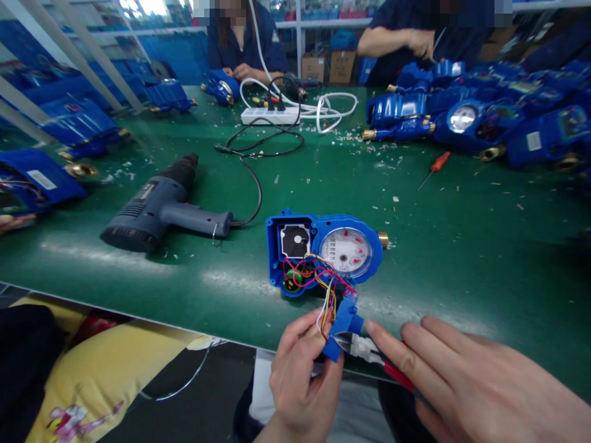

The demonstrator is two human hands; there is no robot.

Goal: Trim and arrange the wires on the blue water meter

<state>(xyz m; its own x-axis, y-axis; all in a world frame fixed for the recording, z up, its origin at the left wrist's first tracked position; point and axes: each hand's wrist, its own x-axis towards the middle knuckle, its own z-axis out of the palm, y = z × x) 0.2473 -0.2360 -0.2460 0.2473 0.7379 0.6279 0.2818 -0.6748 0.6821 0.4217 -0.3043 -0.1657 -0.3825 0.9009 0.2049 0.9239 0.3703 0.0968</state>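
Observation:
An opened blue water meter [323, 249] lies on the green table [462, 258] near its front edge, with a white dial and red, yellow and white wires [325, 286] trailing out. My left hand [302, 375] pinches a small blue plastic part [341, 326] at the end of those wires. My right hand [466, 387] grips red-handled pliers [383, 363], whose tip meets the blue part. Both hands are just below the meter, over the table edge.
A grey electric drill [161, 206] lies to the left with its black cord [256, 184]. A white power strip [270, 115] and an orange screwdriver [434, 167] lie farther back. Blue meters [484, 117] pile up at right and left. Two people work across the table.

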